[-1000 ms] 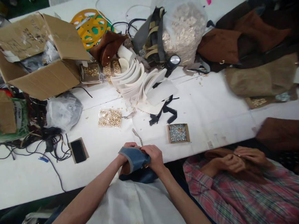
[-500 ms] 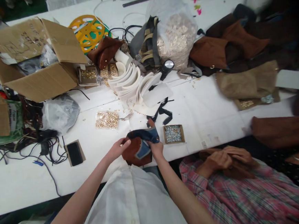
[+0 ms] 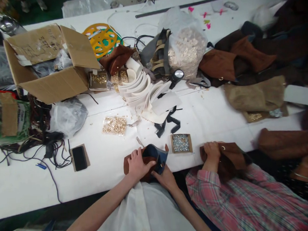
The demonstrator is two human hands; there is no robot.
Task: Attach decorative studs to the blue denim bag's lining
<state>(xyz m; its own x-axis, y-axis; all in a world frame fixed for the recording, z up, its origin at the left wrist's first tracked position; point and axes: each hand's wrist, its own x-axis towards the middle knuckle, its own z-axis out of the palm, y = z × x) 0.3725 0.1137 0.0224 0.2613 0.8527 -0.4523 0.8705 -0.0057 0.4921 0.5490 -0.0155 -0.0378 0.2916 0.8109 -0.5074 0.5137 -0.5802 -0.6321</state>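
Note:
A brown pouch [image 3: 148,160] with a blue lining [image 3: 160,155] is between my hands at the table's near edge, its mouth spread so the lining shows. My left hand [image 3: 138,165] lies over the brown side, fingers on the outside and thumb towards the mouth. At the right side of the pouch, my right hand [image 3: 165,178] grips the blue part; some of its fingers are hidden. To the right of it stands a small box of silvery metal pieces [image 3: 181,143]. Black strips [image 3: 167,123] lie just beyond the pouch.
A bag of gold-coloured pieces [image 3: 114,125], a phone [image 3: 79,158] and a cardboard box [image 3: 53,86] are to the left. Curved white sheets [image 3: 136,90] stand mid-table. On the right, a person in a plaid shirt [image 3: 235,198] handles a brown piece [image 3: 233,155].
My left hand has moved from the pouch's left edge onto its brown side. The pouch has turned and its mouth is wider. The neighbour's hands have shifted left with their brown piece.

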